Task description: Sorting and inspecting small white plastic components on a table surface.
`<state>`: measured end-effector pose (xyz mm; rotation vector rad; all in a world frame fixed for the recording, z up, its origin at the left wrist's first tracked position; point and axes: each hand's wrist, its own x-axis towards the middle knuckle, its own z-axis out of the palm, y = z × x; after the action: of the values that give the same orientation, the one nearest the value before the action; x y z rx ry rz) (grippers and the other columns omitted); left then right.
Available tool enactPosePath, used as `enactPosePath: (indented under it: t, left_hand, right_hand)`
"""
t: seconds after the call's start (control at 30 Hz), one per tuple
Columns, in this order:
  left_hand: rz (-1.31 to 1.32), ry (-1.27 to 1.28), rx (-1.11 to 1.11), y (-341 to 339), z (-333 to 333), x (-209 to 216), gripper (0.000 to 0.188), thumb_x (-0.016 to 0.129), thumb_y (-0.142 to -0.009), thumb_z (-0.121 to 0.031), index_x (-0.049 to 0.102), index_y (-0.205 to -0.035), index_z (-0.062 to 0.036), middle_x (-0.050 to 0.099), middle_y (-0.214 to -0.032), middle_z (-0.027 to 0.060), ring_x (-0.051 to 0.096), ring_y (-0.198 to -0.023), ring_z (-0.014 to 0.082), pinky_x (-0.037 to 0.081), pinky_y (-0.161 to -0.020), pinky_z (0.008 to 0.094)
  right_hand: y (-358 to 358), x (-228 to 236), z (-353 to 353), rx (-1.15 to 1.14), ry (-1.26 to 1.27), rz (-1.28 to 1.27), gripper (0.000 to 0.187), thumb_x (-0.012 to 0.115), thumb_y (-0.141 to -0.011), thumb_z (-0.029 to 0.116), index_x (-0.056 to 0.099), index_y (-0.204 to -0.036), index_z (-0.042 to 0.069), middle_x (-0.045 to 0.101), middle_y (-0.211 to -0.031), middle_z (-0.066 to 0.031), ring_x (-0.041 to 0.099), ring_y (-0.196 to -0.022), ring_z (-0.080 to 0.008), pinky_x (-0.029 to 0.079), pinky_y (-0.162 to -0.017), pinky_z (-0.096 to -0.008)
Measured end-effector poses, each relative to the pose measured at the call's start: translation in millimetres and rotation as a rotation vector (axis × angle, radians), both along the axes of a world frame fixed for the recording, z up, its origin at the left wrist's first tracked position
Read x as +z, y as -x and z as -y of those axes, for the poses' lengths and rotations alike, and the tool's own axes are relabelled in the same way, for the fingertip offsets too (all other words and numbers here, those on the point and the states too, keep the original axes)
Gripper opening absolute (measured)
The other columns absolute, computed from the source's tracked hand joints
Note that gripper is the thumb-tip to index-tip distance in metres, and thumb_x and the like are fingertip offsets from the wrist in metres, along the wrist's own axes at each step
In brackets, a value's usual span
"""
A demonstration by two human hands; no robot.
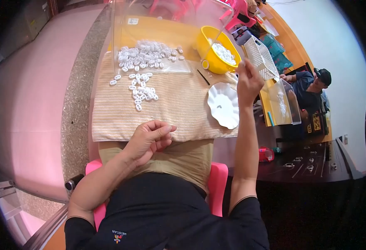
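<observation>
My left hand (151,141) hovers over my lap at the near edge of a striped cloth (112,112), thumb and forefinger pinched together. My right hand (249,83) is raised beside the yellow basin (213,60), its fingers drawn together. Anything tiny in either pinch is too small to make out. White pieces fill part of the basin. Small white oval pieces with two dark holes (143,89) lie loose on the cloth, with a larger heap (145,54) behind them. Below my right hand sits a white scalloped dish (223,106) holding a few tiny dark bits.
A clear plastic screen (170,29) stands over the heap at the back. A thin dark stick (203,77) lies by the basin. Right of it are a white perforated basket (260,56) and a co-worker (312,87) at another clear screen. A red bottle (266,154) lies near a dark surface.
</observation>
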<state>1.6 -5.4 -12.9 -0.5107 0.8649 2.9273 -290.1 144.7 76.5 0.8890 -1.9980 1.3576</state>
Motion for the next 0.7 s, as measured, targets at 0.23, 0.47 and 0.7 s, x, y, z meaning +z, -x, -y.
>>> enactPosePath:
  t: [0.23,0.47,0.7]
  left_hand:
    - [0.042,-0.036,0.028,3.3,0.6,3.9,0.011,0.066,-0.090,-0.012,0.063,-0.095,-0.0023,0.067,-0.091,0.0057,0.062,-0.072,0.0089,0.055,-0.065,0.0218]
    - [0.017,0.014,-0.006,2.5,7.2,0.8,0.008,0.064,-0.091,-0.012,0.061,-0.094,-0.0055,0.067,-0.101,0.0074,0.062,-0.076,0.0075,0.058,-0.069,0.0245]
    - [0.046,0.040,-0.015,2.1,0.3,-0.4,0.010,0.065,-0.090,-0.013,0.061,-0.095,-0.0055,0.067,-0.099,0.0067,0.062,-0.076,0.0076,0.058,-0.069,0.0246]
  right_hand:
    - [75.1,-11.8,-27.5,0.032,-0.237,0.242,0.027,0.068,-0.084,0.011,0.068,-0.108,-0.002,0.071,-0.095,-0.0104,0.066,-0.077,-0.0140,0.052,-0.068,-0.0235]
    - [17.3,-37.7,-62.1,0.253,-0.686,0.440,0.019,0.069,-0.082,0.001,0.068,-0.101,-0.001,0.065,-0.083,-0.0006,0.059,-0.074,-0.0070,0.048,-0.066,-0.0211]
    - [-18.2,-50.8,-82.6,0.175,-0.903,0.348,0.028,0.073,-0.074,0.002,0.068,-0.101,-0.002,0.069,-0.090,-0.0105,0.065,-0.073,-0.0151,0.052,-0.068,-0.0282]
